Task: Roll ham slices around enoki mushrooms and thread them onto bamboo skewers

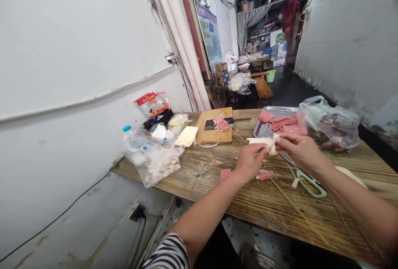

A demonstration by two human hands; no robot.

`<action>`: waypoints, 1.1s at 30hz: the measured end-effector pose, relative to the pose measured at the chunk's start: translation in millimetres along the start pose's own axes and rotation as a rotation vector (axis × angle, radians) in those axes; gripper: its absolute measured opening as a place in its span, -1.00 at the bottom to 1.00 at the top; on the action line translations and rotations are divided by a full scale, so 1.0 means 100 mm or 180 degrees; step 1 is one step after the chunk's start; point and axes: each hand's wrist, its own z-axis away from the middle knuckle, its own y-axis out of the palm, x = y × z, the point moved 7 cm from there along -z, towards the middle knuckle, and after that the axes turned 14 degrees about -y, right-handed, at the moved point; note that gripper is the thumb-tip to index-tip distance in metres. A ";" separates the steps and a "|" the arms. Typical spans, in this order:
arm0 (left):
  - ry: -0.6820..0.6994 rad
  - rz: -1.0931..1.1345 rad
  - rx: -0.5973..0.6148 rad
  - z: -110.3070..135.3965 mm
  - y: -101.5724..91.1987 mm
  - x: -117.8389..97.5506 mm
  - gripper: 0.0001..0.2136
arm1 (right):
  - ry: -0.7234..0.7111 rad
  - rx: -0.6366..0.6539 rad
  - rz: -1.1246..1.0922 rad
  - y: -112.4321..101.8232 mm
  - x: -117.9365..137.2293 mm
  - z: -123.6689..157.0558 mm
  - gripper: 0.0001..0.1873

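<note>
Above the table, my left hand and my right hand are close together, fingers pinched on a small pale bunch of enoki mushrooms. Just behind them lies a larger clump of enoki. Below my hands, a pink meat slice rolled around enoki rests beside a thin wooden skewer. A flat pink meat slice lies near my left wrist. Green-handled scissors lie under my right forearm, their blades partly hidden.
A metal tray holds pink meat slices. Right of it stands a filled plastic bag. A cutting board carries a knife and finished rolls. Plastic bags crowd the left end. Another person sits far back.
</note>
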 end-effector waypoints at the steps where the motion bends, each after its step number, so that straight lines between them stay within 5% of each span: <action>1: 0.0092 -0.0179 0.0005 -0.02 -0.01 0.00 -0.82 | -0.0002 0.0060 0.0022 -0.02 -0.01 0.00 -0.58; 4: 0.0337 -0.0851 0.0031 -0.07 -0.04 -0.01 -0.79 | -0.0214 0.0270 0.0488 -0.09 0.05 0.00 -0.56; 6: 0.0449 -0.1307 0.0041 -0.09 -0.06 -0.02 -0.78 | -0.0835 0.0478 0.1209 -0.09 0.24 -0.01 -0.58; 10: 0.0553 -0.1953 0.0180 -0.08 -0.05 -0.05 -0.77 | -0.2358 0.1349 0.3119 0.26 0.60 0.15 -0.73; 15: 0.0518 -0.2318 0.0398 -0.05 -0.05 -0.05 -0.72 | -0.2778 0.1772 0.4524 0.65 0.62 0.27 -0.83; 24: 0.0307 -0.1947 0.0948 -0.08 -0.20 0.14 -0.75 | -0.1926 0.2133 0.4123 0.70 0.37 0.13 -0.77; 33: 0.0510 -0.1927 0.0591 -0.08 -0.31 0.10 -0.72 | -0.1016 0.2353 0.3891 0.77 0.29 0.03 -0.69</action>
